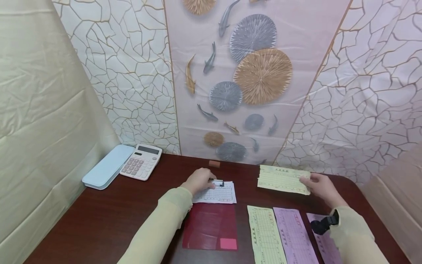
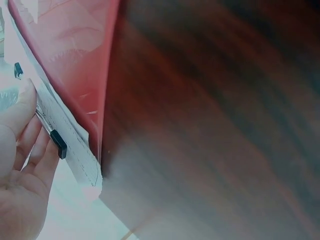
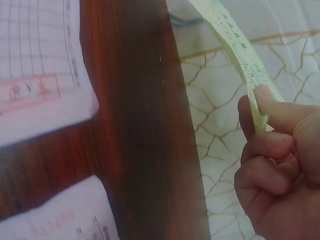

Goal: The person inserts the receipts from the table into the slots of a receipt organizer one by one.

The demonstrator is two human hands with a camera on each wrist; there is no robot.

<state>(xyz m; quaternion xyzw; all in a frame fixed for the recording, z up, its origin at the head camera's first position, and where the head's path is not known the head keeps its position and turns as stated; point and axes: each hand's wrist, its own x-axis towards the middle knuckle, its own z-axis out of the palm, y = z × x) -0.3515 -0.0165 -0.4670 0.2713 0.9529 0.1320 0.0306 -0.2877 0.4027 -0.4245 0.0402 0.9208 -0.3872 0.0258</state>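
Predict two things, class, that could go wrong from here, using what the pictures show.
The upper yellow slip, pinched at one end by the right hand, might bend or crease. The black wrist device overlaps the rightmost purple slip in the head view, so lowering it could perhaps drag that slip.

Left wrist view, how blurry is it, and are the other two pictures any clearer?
Left wrist: the dark reddish-brown wooden table is smeared out of focus, with a hazy pale sheen low down; head: light looks fairly even, but fine print on the pale yellow paper slip is too small to read; right wrist: clearer, though red print on the upper pale purple paper sheet looks soft.
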